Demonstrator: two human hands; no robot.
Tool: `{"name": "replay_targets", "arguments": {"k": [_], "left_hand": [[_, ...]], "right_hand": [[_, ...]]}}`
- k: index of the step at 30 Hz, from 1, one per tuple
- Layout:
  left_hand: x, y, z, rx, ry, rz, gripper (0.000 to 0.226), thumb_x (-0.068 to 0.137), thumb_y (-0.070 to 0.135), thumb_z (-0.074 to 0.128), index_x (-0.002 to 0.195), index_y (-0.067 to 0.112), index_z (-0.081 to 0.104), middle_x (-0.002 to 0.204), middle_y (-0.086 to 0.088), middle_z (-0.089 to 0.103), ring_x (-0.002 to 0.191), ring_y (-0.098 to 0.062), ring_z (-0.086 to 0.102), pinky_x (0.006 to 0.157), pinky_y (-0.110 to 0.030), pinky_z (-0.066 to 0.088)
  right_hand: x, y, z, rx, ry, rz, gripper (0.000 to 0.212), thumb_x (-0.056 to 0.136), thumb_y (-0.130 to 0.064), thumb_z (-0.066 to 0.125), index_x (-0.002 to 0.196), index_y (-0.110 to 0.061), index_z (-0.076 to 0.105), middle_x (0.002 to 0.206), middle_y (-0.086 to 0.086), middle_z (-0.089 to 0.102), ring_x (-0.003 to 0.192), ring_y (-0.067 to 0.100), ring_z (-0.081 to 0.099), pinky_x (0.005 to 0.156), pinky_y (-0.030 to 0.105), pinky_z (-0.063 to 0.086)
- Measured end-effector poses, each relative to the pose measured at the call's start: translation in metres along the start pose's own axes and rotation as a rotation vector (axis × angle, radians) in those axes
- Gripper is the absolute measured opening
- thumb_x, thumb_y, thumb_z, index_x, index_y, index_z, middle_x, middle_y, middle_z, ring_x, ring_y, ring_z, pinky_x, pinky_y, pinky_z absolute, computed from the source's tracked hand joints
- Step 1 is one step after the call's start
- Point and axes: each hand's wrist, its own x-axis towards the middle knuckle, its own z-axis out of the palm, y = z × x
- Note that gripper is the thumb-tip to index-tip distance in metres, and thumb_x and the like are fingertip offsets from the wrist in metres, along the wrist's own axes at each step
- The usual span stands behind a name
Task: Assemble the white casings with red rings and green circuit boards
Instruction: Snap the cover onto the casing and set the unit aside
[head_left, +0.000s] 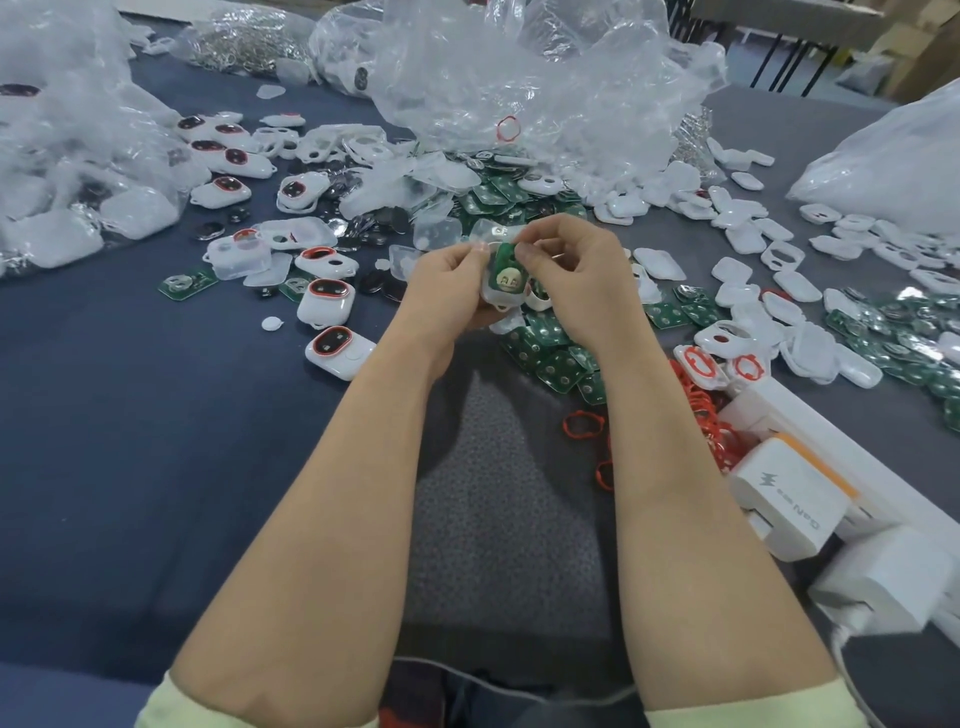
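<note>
White plastic makes up the half-built casing held at the centre of the frame, with a green circuit board showing inside it. I judge this unit to be mid-assembly, the board going in but not clearly seated; whether it has its red ring is hidden. A dozen or so finished casings with red-rimmed windows lie to the left of centre. Far more remains: a heap of loose boards just below the hands, empty shells strewn across the right, and spare red rings at lower right beside white chargers. Clear plastic bags fill the top. Both forearms reach straight up the frame over the dark cloth. The left hand cradles the casing with fingers curled round its edge, and the right hand pinches the board's upper end between thumb and forefinger.
</note>
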Motion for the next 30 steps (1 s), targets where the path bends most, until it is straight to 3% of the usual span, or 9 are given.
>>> {"name": "replay_targets", "arguments": {"k": [7, 18, 24, 27, 30], "left_hand": [[0.0, -0.001, 0.0, -0.015, -0.004, -0.012, 0.029, 0.104, 0.017, 0.039, 0.087, 0.014, 0.063, 0.082, -0.006, 0.067, 0.074, -0.014, 0.064, 0.06, -0.022, 0.057], [0.002, 0.0, -0.001, -0.052, -0.005, -0.015, 0.03, 0.103, 0.016, 0.039, 0.086, 0.014, 0.064, 0.081, -0.005, 0.068, 0.073, -0.012, 0.066, 0.071, -0.028, 0.059], [0.002, 0.0, -0.002, -0.099, -0.023, -0.023, 0.03, 0.102, 0.018, 0.042, 0.083, 0.013, 0.065, 0.082, -0.006, 0.069, 0.073, -0.013, 0.067, 0.067, -0.026, 0.058], [0.0, 0.0, -0.004, -0.125, -0.061, 0.001, 0.024, 0.1, 0.021, 0.05, 0.084, 0.014, 0.067, 0.077, -0.001, 0.071, 0.071, -0.011, 0.068, 0.067, -0.024, 0.057], [-0.001, -0.001, -0.006, -0.116, -0.123, 0.041, 0.01, 0.095, 0.014, 0.057, 0.094, 0.013, 0.067, 0.078, 0.001, 0.071, 0.072, -0.009, 0.068, 0.069, -0.022, 0.056]], "right_hand": [[0.002, 0.003, 0.003, -0.049, 0.033, 0.011, 0.007, 0.089, -0.016, 0.062, 0.088, -0.022, 0.067, 0.077, -0.007, 0.059, 0.066, 0.009, 0.05, 0.066, 0.022, 0.043], [0.004, 0.007, 0.013, -0.063, 0.111, 0.008, 0.008, 0.088, -0.019, 0.064, 0.093, -0.021, 0.071, 0.091, 0.007, 0.063, 0.076, 0.015, 0.052, 0.077, 0.033, 0.05], [0.003, 0.01, 0.015, -0.043, 0.14, 0.005, 0.011, 0.089, -0.02, 0.064, 0.099, -0.022, 0.069, 0.074, -0.006, 0.05, 0.07, 0.013, 0.05, 0.071, 0.027, 0.047], [0.001, 0.01, 0.016, 0.013, 0.154, 0.035, 0.015, 0.089, -0.023, 0.064, 0.104, -0.021, 0.065, 0.07, -0.009, 0.052, 0.064, 0.008, 0.051, 0.065, 0.021, 0.045], [0.003, 0.01, 0.017, 0.089, 0.151, 0.101, 0.011, 0.089, -0.025, 0.065, 0.098, -0.019, 0.066, 0.078, -0.003, 0.061, 0.072, 0.009, 0.056, 0.067, 0.023, 0.047]]}}
